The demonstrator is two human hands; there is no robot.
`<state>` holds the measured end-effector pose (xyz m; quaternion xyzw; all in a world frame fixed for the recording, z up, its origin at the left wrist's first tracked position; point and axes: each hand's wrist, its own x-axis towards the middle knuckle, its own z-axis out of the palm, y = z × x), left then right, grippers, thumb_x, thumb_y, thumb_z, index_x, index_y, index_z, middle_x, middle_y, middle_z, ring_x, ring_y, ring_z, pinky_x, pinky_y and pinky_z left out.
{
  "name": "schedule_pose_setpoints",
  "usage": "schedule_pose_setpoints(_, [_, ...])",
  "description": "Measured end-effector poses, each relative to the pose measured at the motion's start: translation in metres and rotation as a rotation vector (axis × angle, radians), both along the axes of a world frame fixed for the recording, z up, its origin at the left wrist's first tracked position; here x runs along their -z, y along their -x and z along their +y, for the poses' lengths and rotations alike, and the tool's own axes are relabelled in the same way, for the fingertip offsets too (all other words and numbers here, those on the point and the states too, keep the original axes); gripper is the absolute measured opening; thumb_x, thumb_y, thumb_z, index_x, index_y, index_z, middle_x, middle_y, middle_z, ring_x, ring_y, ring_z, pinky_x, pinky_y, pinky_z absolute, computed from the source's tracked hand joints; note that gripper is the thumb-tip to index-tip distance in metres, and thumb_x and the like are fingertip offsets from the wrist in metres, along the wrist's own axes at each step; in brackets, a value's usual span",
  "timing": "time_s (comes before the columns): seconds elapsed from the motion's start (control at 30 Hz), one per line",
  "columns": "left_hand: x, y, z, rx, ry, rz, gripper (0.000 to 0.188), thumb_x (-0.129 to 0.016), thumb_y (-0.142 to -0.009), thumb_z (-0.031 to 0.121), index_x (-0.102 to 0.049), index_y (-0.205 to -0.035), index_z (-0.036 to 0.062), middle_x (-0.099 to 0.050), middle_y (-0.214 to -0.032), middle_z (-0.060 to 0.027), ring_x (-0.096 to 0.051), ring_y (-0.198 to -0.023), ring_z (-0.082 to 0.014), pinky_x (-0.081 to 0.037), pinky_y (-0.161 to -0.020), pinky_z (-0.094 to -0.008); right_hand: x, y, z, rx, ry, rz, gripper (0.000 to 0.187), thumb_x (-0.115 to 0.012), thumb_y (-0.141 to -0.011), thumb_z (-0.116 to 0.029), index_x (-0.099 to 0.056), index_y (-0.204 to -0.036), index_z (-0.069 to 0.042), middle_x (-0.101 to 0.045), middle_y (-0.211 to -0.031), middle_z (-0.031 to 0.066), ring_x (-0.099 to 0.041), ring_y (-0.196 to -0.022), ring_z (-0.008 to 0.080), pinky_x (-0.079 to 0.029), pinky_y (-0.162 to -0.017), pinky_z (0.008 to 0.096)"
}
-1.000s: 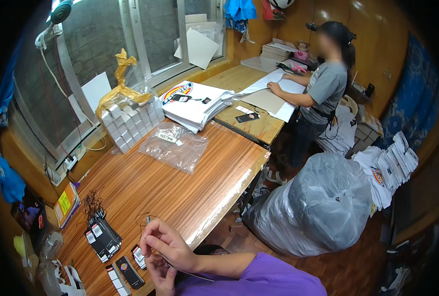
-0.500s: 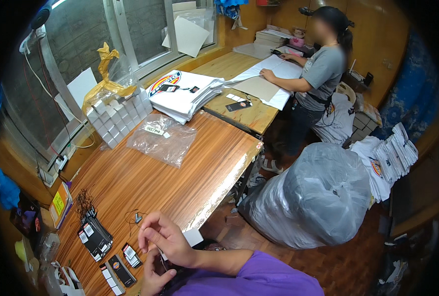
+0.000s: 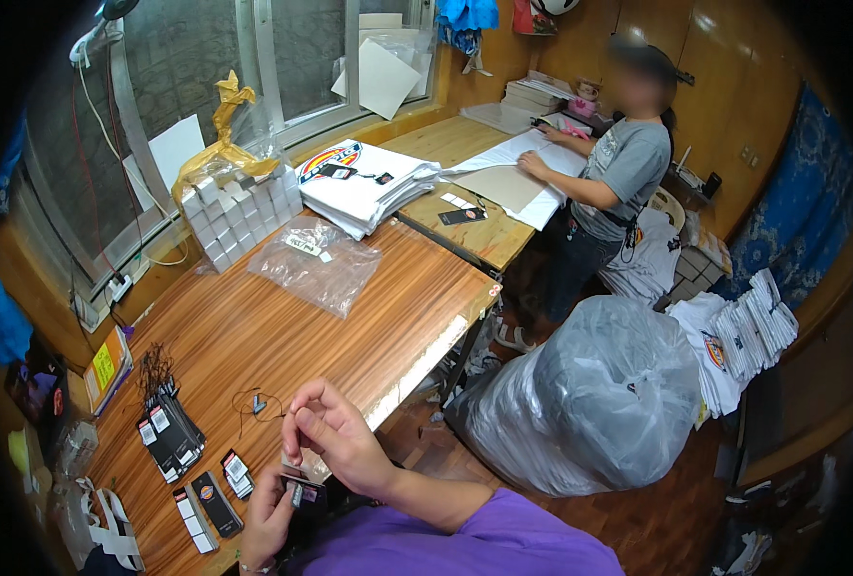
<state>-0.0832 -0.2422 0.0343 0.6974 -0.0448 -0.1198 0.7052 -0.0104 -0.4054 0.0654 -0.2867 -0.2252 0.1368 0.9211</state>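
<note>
My left hand [image 3: 267,526] is closed on a black hang tag [image 3: 308,493] near the table's front edge. Just above it my right hand [image 3: 342,444] is curled, thumb against fingers; whatever it pinches is too small to make out. On the table to the left lie a fanned pile of black tags with strings [image 3: 171,444], a stack of black tags [image 3: 218,505], a strip of white labels [image 3: 194,521] and a small pile of tags with white stickers [image 3: 237,473]. Beyond my hands rests a loose black string loop [image 3: 258,404] with a small grey piece.
A clear plastic bag [image 3: 316,264] lies mid-table, by stacked white boxes [image 3: 239,219] and folded white shirts [image 3: 374,187]. A co-worker [image 3: 618,163] handles white cloth [image 3: 503,168] at the far table. A large stuffed plastic sack [image 3: 580,394] stands on the floor to the right.
My left hand has shifted left and turned, so the black tag in it now shows. My right hand stays curled above it. The whole view has tilted slightly.
</note>
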Motion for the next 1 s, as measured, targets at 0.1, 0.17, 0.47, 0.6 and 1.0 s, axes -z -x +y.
schedule_pose_setpoints(0.1, [-0.005,0.009,-0.017,-0.111,0.169,-0.118,0.041,-0.054,-0.084,0.021,-0.032,-0.115,0.0059,-0.045,-0.1,-0.0054,-0.047,-0.086,-0.0112,-0.039,-0.071,-0.0222,-0.002,0.008,0.005,-0.047,-0.037,0.02,0.013,-0.044,-0.093,-0.018,-0.04,-0.1,-0.007,-0.05,-0.074,0.0036,-0.048,-0.066,0.0079,-0.041,-0.062,0.0202])
schedule_pose_setpoints(0.17, [0.006,0.013,-0.016,-0.098,0.228,-0.129,0.053,-0.061,-0.079,0.036,-0.033,-0.115,0.009,-0.042,-0.106,-0.0039,-0.045,-0.091,-0.0114,-0.039,-0.073,-0.0222,0.002,0.012,0.008,-0.059,-0.015,-0.002,0.011,-0.044,-0.093,-0.016,-0.04,-0.099,-0.008,-0.05,-0.073,0.0052,-0.048,-0.066,0.0097,-0.041,-0.061,0.0216])
schedule_pose_setpoints(0.47, [0.01,0.025,-0.014,-0.256,0.218,-0.271,0.079,-0.078,-0.056,0.051,-0.028,-0.104,0.0114,-0.035,-0.109,-0.0056,-0.042,-0.098,-0.0176,-0.035,-0.085,-0.0307,-0.008,0.013,0.025,-0.123,0.032,-0.008,0.011,-0.044,-0.093,-0.016,-0.041,-0.099,-0.008,-0.05,-0.071,0.0048,-0.048,-0.063,0.0101,-0.041,-0.059,0.022])
schedule_pose_setpoints(0.6, [0.028,0.022,0.014,-0.406,0.166,-0.373,0.08,-0.083,-0.049,0.049,-0.033,-0.099,0.0114,-0.038,-0.104,-0.0069,-0.039,-0.097,-0.0165,-0.034,-0.079,-0.0315,-0.009,-0.003,0.039,-0.193,0.03,-0.082,0.011,-0.044,-0.093,-0.015,-0.042,-0.099,-0.007,-0.051,-0.071,0.005,-0.05,-0.064,0.0108,-0.042,-0.059,0.0224])
schedule_pose_setpoints(1.0, [0.017,-0.006,0.032,-0.204,0.18,-0.183,0.038,-0.067,-0.076,0.04,-0.046,-0.083,0.0087,-0.042,-0.086,-0.0004,-0.043,-0.08,-0.0126,-0.034,-0.075,-0.0266,-0.007,-0.025,0.035,-0.361,0.013,-0.125,0.011,-0.046,-0.092,-0.014,-0.04,-0.095,-0.006,-0.048,-0.07,0.0046,-0.049,-0.062,0.0099,-0.039,-0.056,0.0221])
